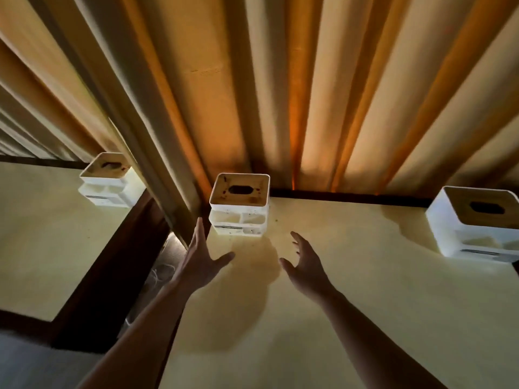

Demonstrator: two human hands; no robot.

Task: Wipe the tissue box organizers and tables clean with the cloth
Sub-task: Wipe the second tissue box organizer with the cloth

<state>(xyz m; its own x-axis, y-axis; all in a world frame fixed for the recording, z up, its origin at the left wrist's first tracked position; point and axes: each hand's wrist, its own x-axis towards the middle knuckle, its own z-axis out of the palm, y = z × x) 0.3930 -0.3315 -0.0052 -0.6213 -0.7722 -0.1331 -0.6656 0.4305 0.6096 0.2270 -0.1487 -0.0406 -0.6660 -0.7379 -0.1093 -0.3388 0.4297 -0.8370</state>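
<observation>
A white tissue box organizer (239, 204) with a wooden lid and an oval slot stands at the back left of a pale yellow table (351, 290). Dark specks dot its lid and front. My left hand (200, 255) is stretched out flat, its fingertips just left of the organizer's base. My right hand (304, 262) hovers with spread fingers in front of and to the right of it. Both hands hold nothing. A second organizer (474, 224) stands at the table's back right. A third organizer (108, 179) sits on the neighbouring table (42, 234) to the left. No cloth is in view.
Tall beige and orange curtains (280, 80) hang right behind the tables. A dark gap (112, 276) with a dark wooden edge separates the two tables, and some tangled cable lies down in it.
</observation>
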